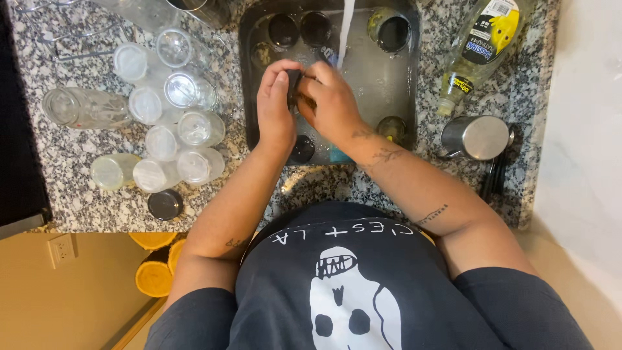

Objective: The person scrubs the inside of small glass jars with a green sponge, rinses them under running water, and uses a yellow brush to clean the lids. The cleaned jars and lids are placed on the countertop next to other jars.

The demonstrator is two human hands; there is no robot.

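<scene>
Both hands meet over the sink (389, 84) at upper centre. Left hand (275, 107) is wrapped around a small dark jar (295, 81); right hand (334, 104) presses against it from the other side, fingers curled, though I cannot tell what it grips. Water (345, 29) streams down just beside them. I count roughly ten clear jars (162, 110) on the counter (78, 188) at left, one dark lid (164, 204), one soap bottle (476, 48) and one steel cup (476, 137) at right.
</scene>
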